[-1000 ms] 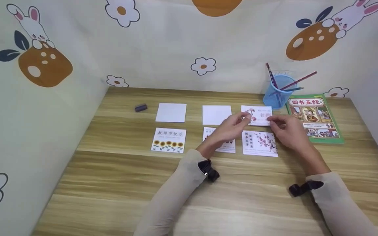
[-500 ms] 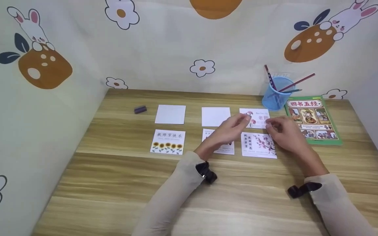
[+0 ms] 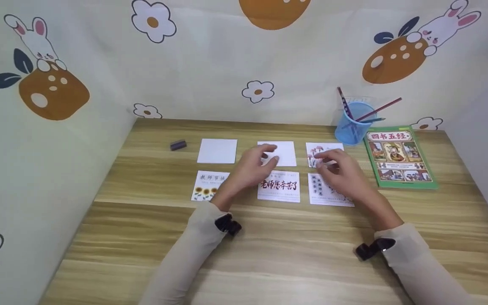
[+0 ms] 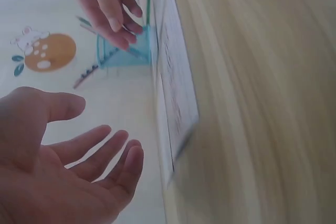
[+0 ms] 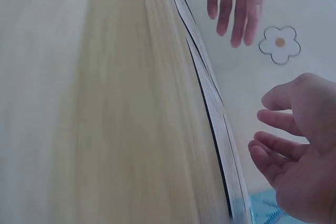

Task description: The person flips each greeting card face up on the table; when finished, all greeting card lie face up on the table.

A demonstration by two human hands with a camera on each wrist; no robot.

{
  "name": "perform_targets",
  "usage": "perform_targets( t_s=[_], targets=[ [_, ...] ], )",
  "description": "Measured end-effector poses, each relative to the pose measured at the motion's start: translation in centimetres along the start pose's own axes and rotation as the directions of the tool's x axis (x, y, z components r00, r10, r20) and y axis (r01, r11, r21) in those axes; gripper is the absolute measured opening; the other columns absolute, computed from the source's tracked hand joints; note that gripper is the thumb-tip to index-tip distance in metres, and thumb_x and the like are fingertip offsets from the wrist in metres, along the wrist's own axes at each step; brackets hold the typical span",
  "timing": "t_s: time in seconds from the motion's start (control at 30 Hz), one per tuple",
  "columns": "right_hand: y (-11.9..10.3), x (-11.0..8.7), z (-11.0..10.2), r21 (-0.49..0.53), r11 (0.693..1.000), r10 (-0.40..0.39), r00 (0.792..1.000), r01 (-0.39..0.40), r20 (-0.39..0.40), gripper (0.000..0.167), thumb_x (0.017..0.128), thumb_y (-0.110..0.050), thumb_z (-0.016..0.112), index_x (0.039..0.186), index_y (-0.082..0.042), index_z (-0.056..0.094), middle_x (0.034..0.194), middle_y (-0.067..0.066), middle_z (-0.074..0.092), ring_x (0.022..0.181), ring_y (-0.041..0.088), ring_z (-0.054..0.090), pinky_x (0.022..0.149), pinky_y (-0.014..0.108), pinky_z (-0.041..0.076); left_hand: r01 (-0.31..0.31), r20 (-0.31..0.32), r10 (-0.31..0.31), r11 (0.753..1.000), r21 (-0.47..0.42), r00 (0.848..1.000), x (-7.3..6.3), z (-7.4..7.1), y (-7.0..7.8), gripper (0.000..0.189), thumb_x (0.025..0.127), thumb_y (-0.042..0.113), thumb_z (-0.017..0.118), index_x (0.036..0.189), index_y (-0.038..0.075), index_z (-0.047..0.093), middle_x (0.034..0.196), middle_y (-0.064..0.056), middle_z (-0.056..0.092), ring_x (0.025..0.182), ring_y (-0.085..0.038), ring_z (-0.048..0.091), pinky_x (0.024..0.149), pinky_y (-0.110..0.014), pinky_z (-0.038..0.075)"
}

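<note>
My left hand hovers over the near-left part of the middle blank white card, its thumb and fingers apart with nothing between them. Above the pink-flower card and the plum-blossom card is my right hand, holding nothing, its fingers loosely bent. Both wrist views show bare space between thumb and fingers. In the front row lie a card with red lettering and a sunflower card, partly covered by my left hand and wrist. Another blank card lies at the back left.
A blue pencil cup with several pencils stands at the back right. Next to it lies a green-bordered book. A small dark block sits at the back left of the wooden table; patterned cloth walls surround it.
Both hands have come away from the pink-flower card and shifted left. My left hand now uncovers the red-lettered card. The camera view has tilted slightly, and the cards lie in the same arrangement.
</note>
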State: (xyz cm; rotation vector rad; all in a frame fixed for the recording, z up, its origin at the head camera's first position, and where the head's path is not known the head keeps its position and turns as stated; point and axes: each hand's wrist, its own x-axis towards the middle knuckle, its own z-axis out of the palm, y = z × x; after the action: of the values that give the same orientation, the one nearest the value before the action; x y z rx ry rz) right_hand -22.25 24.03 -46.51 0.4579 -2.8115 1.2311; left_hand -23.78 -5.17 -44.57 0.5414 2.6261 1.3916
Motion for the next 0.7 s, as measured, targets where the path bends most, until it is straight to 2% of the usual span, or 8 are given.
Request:
perform_targets(
  t_s=[0.13,0.27,0.47,0.6,0.7],
  targets=[
    [-1.1,1.1,1.3,0.059,0.998,-0.033,0.999,0.031,0.028,0.034,0.104,-0.009,0.069,0.137,0.000,0.069,0.135,0.020,0.069,0.125,0.035,0.067,0.109,0.053,0.059,0.089,-0.050,-0.087,0.995,0.040,0.995,-0.3,-1.6,-1.4,0.050,0.110,0.026,0.061,0.154,0.001,0.057,0.157,-0.018,0.061,0.145,-0.035,0.059,0.122,-0.047,0.049],
    [-2.1,2.2,2.4,0.092,0.995,-0.040,0.998,0.035,0.050,0.039,0.104,-0.008,0.068,0.141,0.002,0.065,0.140,0.023,0.067,0.128,0.038,0.068,0.110,0.052,0.059,0.132,-0.082,-0.129,0.990,0.041,0.988,-0.2,-2.2,-2.3,0.051,0.110,0.025,0.061,0.154,0.000,0.056,0.159,-0.018,0.059,0.150,-0.033,0.055,0.127,-0.046,0.044],
    [-3.0,2.5,3.4,0.051,0.998,-0.032,0.995,0.027,0.099,0.043,0.107,-0.019,0.068,0.145,0.000,0.064,0.147,0.022,0.064,0.136,0.039,0.064,0.115,0.055,0.055,0.156,-0.038,-0.154,0.987,0.046,0.987,-0.2,-1.9,-2.5,0.055,0.110,0.026,0.061,0.158,0.003,0.052,0.162,-0.019,0.055,0.155,-0.031,0.050,0.130,-0.043,0.040],
    [-3.4,2.3,3.4,0.035,0.999,-0.019,0.991,0.015,0.130,0.045,0.107,-0.025,0.068,0.147,-0.004,0.064,0.155,0.019,0.060,0.145,0.040,0.057,0.120,0.059,0.049,0.151,-0.013,-0.151,0.985,0.083,0.989,-0.4,-1.7,-2.6,0.055,0.110,0.027,0.061,0.159,0.004,0.051,0.162,-0.019,0.056,0.155,-0.031,0.049,0.130,-0.044,0.040],
    [-3.3,2.4,3.6,0.042,0.999,-0.017,0.989,0.011,0.144,0.046,0.107,-0.026,0.069,0.147,-0.005,0.065,0.156,0.019,0.060,0.145,0.040,0.057,0.121,0.059,0.047,0.144,-0.012,-0.144,0.985,0.097,0.990,-0.6,-1.7,-2.7,0.054,0.110,0.027,0.062,0.158,0.005,0.052,0.162,-0.019,0.056,0.156,-0.032,0.049,0.130,-0.045,0.040]
  ],
)
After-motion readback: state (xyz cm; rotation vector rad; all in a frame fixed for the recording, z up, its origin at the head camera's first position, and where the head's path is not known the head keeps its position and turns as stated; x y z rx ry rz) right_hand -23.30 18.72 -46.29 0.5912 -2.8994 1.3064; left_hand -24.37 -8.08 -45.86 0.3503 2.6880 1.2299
